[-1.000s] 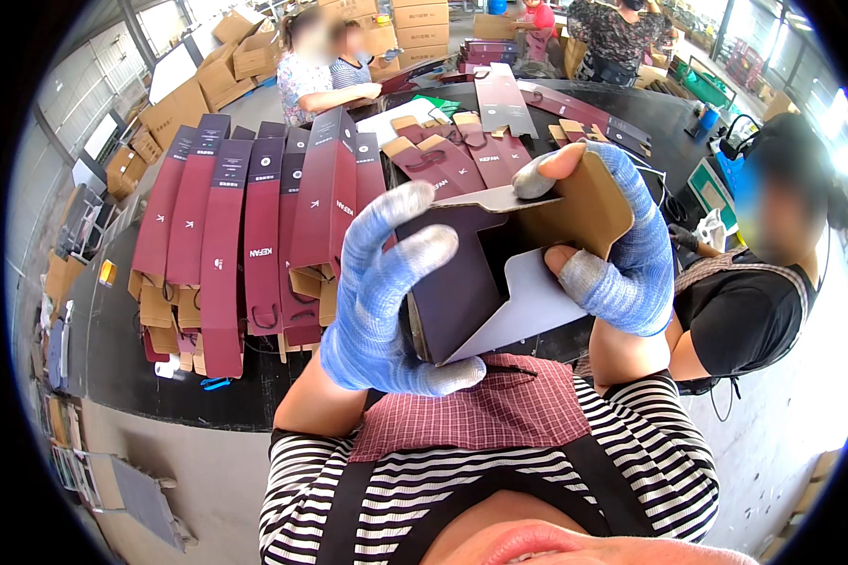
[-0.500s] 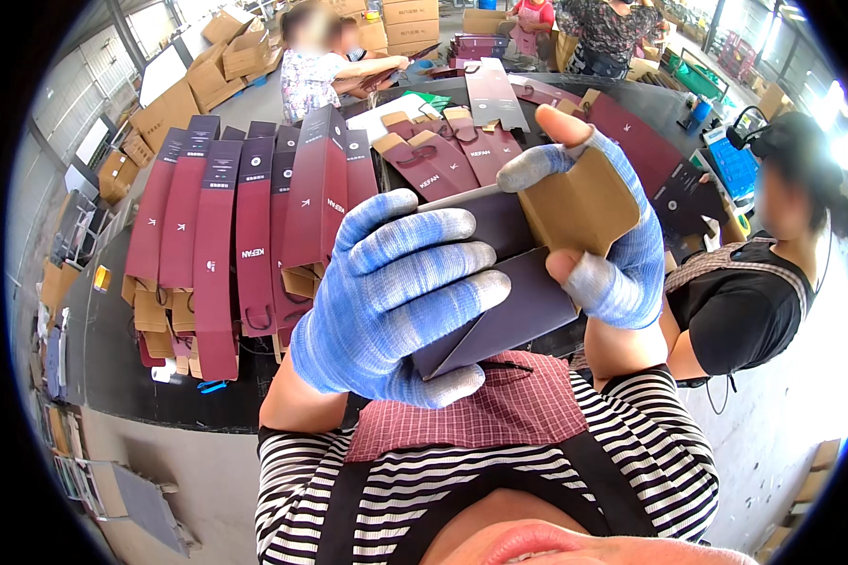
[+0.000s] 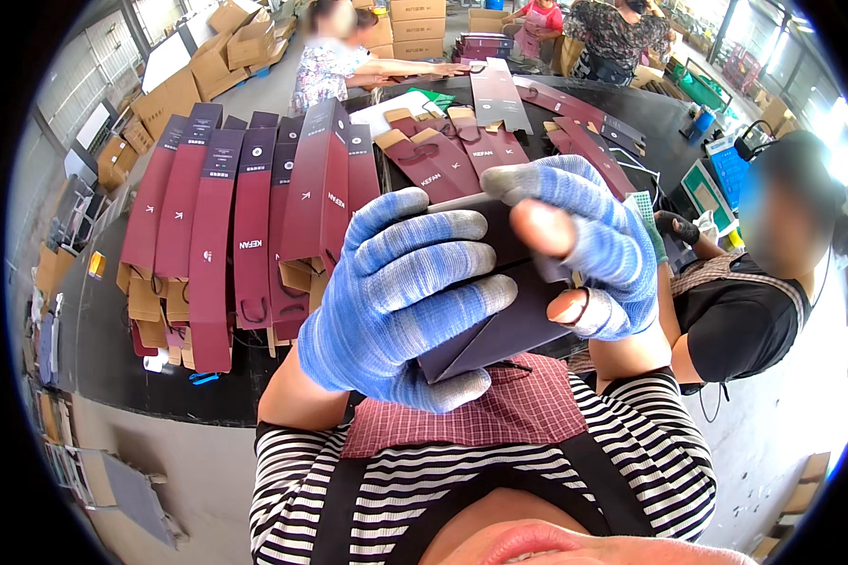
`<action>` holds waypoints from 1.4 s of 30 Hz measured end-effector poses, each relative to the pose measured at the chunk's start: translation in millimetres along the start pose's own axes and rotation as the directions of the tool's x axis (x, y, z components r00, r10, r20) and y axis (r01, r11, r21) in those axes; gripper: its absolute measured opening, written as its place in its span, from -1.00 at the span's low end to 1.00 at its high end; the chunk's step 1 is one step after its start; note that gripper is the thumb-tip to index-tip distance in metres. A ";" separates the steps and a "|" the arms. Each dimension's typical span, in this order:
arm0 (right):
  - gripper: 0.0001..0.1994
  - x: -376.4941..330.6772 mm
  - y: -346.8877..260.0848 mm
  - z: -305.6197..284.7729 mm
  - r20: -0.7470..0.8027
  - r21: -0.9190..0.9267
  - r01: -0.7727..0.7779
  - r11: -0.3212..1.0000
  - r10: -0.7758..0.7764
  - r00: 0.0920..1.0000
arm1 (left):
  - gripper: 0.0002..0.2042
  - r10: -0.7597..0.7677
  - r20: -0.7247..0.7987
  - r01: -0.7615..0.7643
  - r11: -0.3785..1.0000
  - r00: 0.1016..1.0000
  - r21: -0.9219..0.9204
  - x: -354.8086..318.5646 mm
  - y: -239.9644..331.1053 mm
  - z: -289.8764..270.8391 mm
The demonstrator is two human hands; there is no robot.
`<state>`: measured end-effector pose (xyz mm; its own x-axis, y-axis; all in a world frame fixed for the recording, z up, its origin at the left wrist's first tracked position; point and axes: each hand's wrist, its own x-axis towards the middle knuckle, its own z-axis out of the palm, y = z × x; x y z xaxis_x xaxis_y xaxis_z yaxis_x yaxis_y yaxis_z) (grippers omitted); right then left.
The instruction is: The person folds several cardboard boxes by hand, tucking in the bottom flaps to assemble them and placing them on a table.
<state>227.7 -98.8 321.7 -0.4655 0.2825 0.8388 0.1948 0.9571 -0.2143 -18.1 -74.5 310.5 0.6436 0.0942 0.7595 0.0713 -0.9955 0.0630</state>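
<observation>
Box (image 3: 518,328), dark purple, sits clamped in left hand (image 3: 396,287), right hand (image 3: 598,250) gripping its end; maroon cartons (image 3: 217,254) lie toward table's (image 3: 99,325) near edge.

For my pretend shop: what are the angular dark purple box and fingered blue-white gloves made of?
The box seems smooth, dull, perhaps coated cardboard: flat panels meet at sharp creases. The gloves look like soft matte knit, maybe cotton: fine ribbed lines show.

hands (image 3: 396,282): blue-gloved | black-white striped top (image 3: 287,490) | maroon checked apron (image 3: 499,414)
</observation>
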 end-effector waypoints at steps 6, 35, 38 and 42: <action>-0.58 4.0 -0.3 -3.4 0.055 -0.054 0.004 0.999 -0.001 0.998 | -0.45 0.041 -0.080 -0.040 0.999 0.996 0.016 -7.1 -3.9 5.1; -0.67 9.3 -27.0 -18.3 0.268 -0.341 -0.033 0.939 0.131 0.955 | -0.36 0.030 -0.415 -0.122 0.973 0.910 -0.196 -24.0 -12.1 45.7; -0.67 9.5 -29.3 -18.5 0.284 -0.362 -0.046 0.931 0.157 0.946 | -0.36 0.039 -0.419 -0.135 0.970 0.907 -0.200 -23.0 -12.6 46.9; -0.66 12.2 -31.0 -17.6 0.331 -0.376 -0.045 0.926 0.180 0.926 | -0.36 0.030 -0.415 -0.123 0.972 0.909 -0.200 -24.3 -11.8 46.6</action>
<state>231.2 -126.2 347.4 -0.6822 0.4547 0.5726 0.5257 0.8493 -0.0481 0.9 -64.4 261.1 0.2711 0.0503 0.9612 -0.1628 -0.9818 0.0973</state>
